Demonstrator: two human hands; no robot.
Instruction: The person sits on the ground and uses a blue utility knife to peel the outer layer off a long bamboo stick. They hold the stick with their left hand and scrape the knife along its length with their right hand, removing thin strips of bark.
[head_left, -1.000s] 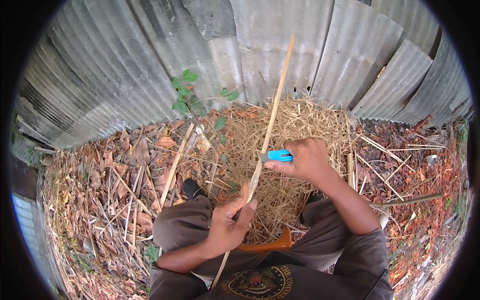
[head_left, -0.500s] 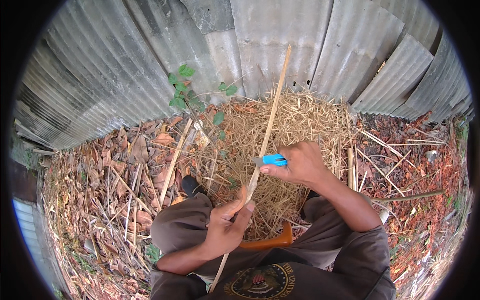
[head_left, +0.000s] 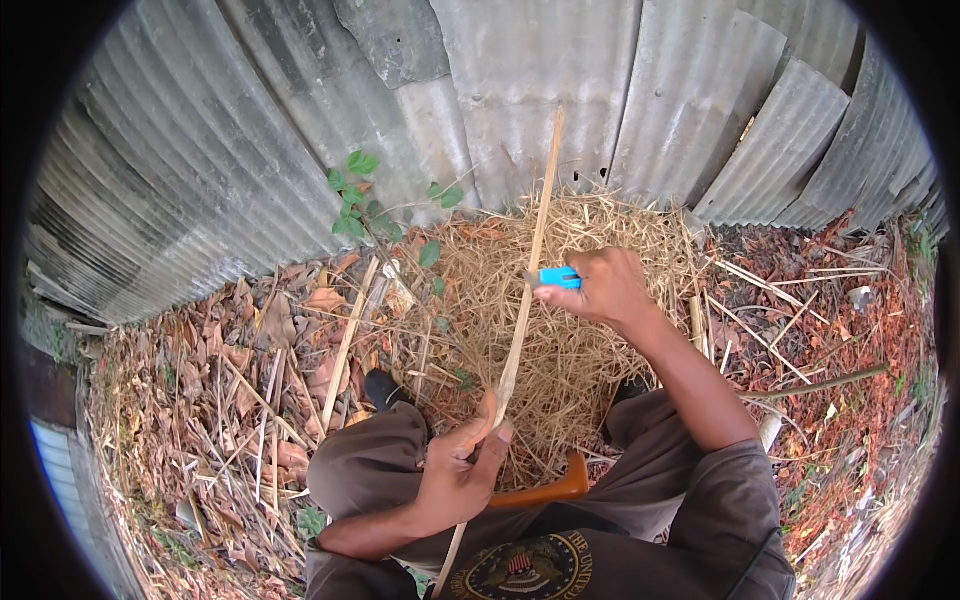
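Note:
A long pale strip, of bamboo or wood by its look, (head_left: 524,320) runs from near my lap up toward the metal wall, tapering at its far end. My left hand (head_left: 460,465) is closed round its lower part, thumb and fingers pinching it. In my right hand (head_left: 607,287) is a blue box cutter (head_left: 558,278), gripped with its short blade against the strip about midway up. Below, curly shavings (head_left: 560,360) heap between my feet. An orange-brown curved handle (head_left: 545,488) lies across my lap; whatever it belongs to is hidden.
A corrugated metal wall (head_left: 540,60) stands close ahead. Dry leaves (head_left: 240,350) and a loose split stick (head_left: 350,345) cover the ground at left. A green-leaved plant (head_left: 362,195) grows by the wall. Thin sticks (head_left: 770,345) and reddish litter lie at right.
My right hand with the box cutter has slid farther up the strip, away from my left hand. The left hand keeps its grip, and the view has shifted slightly.

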